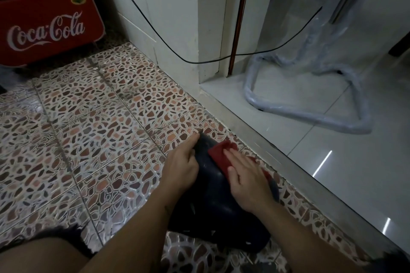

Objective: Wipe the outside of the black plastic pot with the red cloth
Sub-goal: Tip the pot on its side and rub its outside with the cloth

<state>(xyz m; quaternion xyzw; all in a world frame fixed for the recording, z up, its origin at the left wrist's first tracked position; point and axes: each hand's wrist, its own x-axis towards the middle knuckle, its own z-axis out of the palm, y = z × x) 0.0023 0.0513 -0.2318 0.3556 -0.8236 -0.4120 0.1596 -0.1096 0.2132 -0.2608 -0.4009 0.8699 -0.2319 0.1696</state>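
1. Black plastic pot (pixel 213 195) lies on its side on the pebble-patterned floor tiles (pixel 93 122), long axis running away from the person.
2. Left hand (pixel 183 165) steadies its left flank, fingers curled on it.
3. Right hand (pixel 246 178) presses the red cloth (pixel 218 152) flat on the upper wall, palm open; unwiped wall lies farther along, nearer the right hand.

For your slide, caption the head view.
Right hand presses red cloth on black plastic pot; left hand steadies it.

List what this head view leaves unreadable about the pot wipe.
- black pot: its far side, hidden by its own body, and its inside.
- red cloth: near part covered by the right hand.
- left hand: fingers partly hidden against the pot's side.
- Both hands slightly blurred.
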